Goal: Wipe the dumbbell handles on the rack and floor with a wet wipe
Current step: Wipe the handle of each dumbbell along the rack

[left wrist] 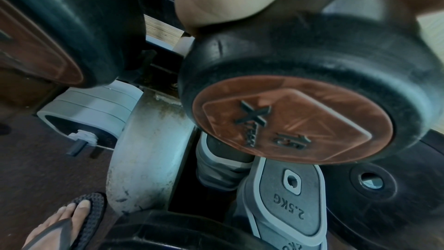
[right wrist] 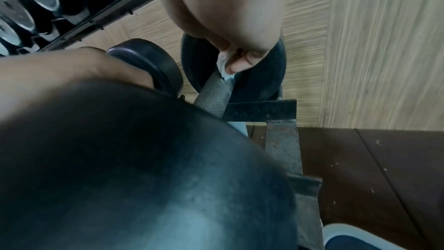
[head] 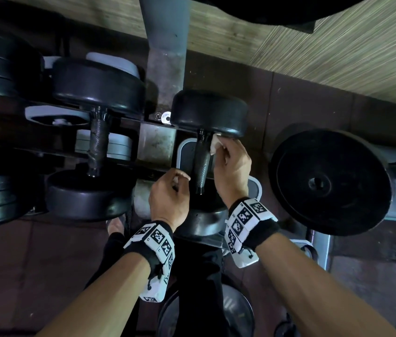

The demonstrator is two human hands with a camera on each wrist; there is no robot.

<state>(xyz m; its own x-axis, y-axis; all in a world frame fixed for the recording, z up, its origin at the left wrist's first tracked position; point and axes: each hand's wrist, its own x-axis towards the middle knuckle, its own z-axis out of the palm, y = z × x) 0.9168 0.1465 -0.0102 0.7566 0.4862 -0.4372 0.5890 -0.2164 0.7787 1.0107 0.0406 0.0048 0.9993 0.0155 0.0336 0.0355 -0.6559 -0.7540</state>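
Observation:
A black dumbbell lies across the rack, its knurled handle (head: 201,164) running away from me. My right hand (head: 231,161) pinches a white wet wipe (head: 215,144) against the far end of that handle, close to the far head (head: 209,113). The right wrist view shows the wipe (right wrist: 222,64) under my fingertips on the handle (right wrist: 216,92). My left hand (head: 170,193) hovers just left of the handle's near end. Its fingers are curled round a small white scrap (head: 175,180), seemingly another wipe. The near head (left wrist: 300,117) is marked 15.
A second dumbbell (head: 98,139) lies on the rack rails (head: 158,139) to the left. A big black plate (head: 330,183) leans at the right. Grey 2.5 kg plates (left wrist: 288,197) stand below the rack. My sandalled foot (left wrist: 72,220) is on the brown floor.

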